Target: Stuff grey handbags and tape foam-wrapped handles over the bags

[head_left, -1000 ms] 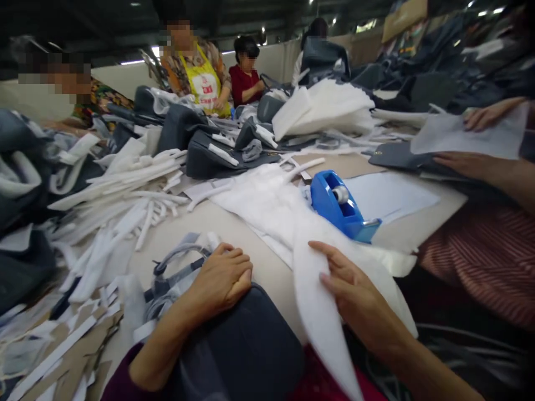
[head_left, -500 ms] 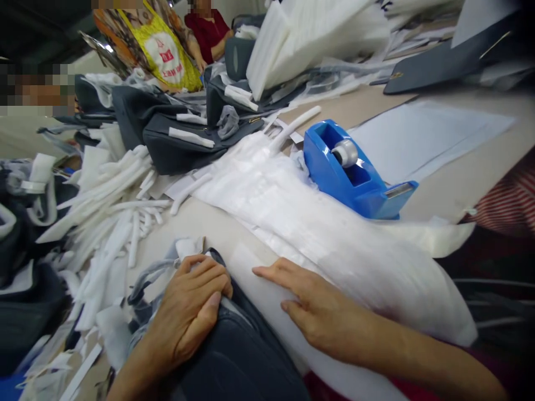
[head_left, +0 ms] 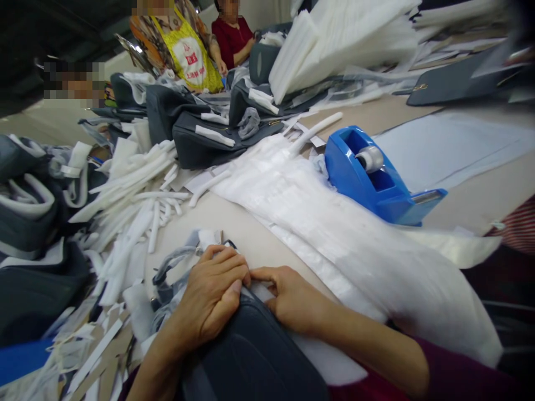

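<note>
A dark blue-grey bag lies in front of me at the bottom of the view. My left hand is closed over its upper end, fingers wrapped across the edge and thumb pressed on top. Against the bag's right side, my right hand has its fingers bent around a white foam sheet; the index fingertip meets my left fingers. The sheet runs along the bag's side under my right wrist. Wrapped grey straps bunch beside my left hand. What lies under the fingertips is hidden.
A blue tape dispenser stands beyond a long stack of white sheets. White foam strips are heaped to the left, near more dark bags. Two people stand across the table, one in a yellow apron.
My right hand has moved left to the bag's edge and bent its fingers, drawing the foam sheet against it. My left hand keeps its hold. The whole view has shifted.
</note>
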Available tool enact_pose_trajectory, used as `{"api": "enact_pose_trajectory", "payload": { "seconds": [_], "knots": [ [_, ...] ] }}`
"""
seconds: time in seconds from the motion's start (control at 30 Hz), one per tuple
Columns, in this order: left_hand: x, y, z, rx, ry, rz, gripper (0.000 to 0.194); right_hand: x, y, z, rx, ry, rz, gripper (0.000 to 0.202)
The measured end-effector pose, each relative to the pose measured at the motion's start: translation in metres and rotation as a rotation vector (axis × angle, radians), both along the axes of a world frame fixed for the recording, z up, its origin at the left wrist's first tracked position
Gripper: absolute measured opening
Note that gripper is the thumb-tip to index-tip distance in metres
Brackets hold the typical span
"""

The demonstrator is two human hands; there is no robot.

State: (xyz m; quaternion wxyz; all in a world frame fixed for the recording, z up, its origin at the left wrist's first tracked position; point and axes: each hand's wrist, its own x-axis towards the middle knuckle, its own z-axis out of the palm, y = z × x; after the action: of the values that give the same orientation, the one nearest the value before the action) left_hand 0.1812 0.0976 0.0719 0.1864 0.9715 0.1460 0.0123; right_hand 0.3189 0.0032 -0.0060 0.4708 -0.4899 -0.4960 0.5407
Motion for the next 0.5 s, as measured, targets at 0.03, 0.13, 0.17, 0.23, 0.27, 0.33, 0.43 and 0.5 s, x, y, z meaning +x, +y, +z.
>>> {"api": "enact_pose_trajectory", "payload": {
  "seconds": [0.03,0.13,0.17,0.23,0.27,0.33,0.43,0.5],
  "knots": [
    [-0.001,-0.001,0.000,0.011,-0.008,0.006,0.029,-0.003,0.003,-0.002,0.000,0.016,0.001,0.037],
    [-0.001,-0.002,-0.003,0.019,-0.007,0.029,0.024,0.001,-0.001,0.000,0.049,0.000,0.027,0.043],
    [-0.001,-0.002,-0.004,0.012,0.006,0.035,0.025,0.006,-0.008,0.003,0.076,-0.021,0.025,0.050],
    [-0.001,-0.002,-0.007,-0.005,0.039,0.024,0.028,0.018,-0.033,0.007,0.157,-0.116,-0.028,0.059],
    [-0.002,-0.001,-0.008,-0.012,0.050,0.012,0.028,0.024,-0.048,0.007,0.196,-0.196,-0.058,0.061],
    [-0.003,-0.001,-0.008,-0.028,0.055,-0.020,0.029,0.035,-0.080,0.001,0.268,-0.377,-0.080,0.060],
    [-0.006,0.000,-0.008,-0.040,0.030,-0.037,0.028,0.042,-0.112,-0.017,0.373,-0.531,-0.047,0.051],
    [-0.007,0.001,-0.007,-0.039,0.023,-0.042,0.028,0.042,-0.117,-0.025,0.436,-0.555,-0.038,0.043]
  ]
}}
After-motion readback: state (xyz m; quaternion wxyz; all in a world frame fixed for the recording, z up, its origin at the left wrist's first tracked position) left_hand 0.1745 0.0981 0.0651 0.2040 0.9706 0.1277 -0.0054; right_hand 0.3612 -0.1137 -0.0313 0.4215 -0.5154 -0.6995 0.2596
